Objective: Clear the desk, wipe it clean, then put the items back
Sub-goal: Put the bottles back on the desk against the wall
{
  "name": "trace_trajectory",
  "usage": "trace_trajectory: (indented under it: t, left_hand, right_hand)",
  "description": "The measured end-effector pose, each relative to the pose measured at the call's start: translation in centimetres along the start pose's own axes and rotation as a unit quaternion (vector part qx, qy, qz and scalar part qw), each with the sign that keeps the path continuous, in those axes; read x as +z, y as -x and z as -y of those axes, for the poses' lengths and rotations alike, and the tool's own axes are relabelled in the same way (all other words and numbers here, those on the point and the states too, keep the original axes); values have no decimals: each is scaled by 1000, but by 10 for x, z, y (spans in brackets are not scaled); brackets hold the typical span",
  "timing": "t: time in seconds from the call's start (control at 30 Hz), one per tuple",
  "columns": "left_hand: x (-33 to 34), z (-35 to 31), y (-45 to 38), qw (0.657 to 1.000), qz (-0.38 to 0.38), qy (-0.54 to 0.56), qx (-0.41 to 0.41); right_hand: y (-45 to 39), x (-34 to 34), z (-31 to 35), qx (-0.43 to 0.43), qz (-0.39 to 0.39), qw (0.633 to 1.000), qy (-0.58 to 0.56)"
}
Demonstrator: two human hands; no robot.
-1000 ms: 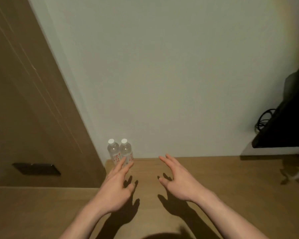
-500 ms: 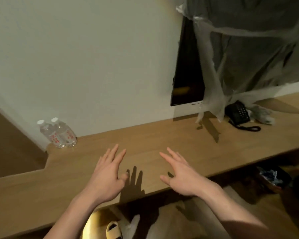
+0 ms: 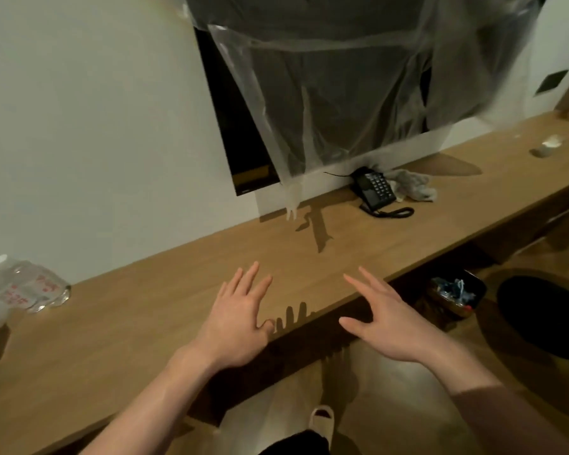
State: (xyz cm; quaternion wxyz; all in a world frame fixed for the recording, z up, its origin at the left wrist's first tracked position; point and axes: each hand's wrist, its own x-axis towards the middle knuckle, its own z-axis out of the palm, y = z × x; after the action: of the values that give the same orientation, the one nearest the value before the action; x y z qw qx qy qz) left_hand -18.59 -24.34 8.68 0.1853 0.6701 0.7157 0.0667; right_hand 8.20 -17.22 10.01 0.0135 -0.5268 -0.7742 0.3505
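While both held out with fingers spread and empty, the left hand (image 3: 234, 326) and right hand (image 3: 386, 325) hover over the near edge of the wooden tabletop (image 3: 151, 323) at lower centre. Two water bottles (image 3: 23, 290) stand at far left; farther back, right of centre, a black telephone (image 3: 375, 190) sits touching a crumpled cloth (image 3: 414, 188) beneath a plastic-draped television (image 3: 326, 77).

plastic-draped tv (image 3: 335, 80) on wall; bin (image 3: 454, 295) under desk.
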Motion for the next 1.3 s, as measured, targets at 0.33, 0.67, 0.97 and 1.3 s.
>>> trace_trajectory:
  t: [0.33, 0.67, 0.97, 1.3]
  left_hand:
    - [43, -106, -122, 996, 37, -23, 81]
    - [70, -273, -231, 977, 77, -21, 200]
    - [101, -390, -274, 979, 74, -33, 189]
    - [180, -564, -268, 991, 73, 15, 113]
  right_hand:
    - [-10, -83, -114, 73, -24, 997, -7]
    - [1, -163, -240, 179, -64, 981, -37]
    - [16, -230, -355, 123, -120, 984, -41]
    - [85, -332, -509, 130, -53, 990, 1]
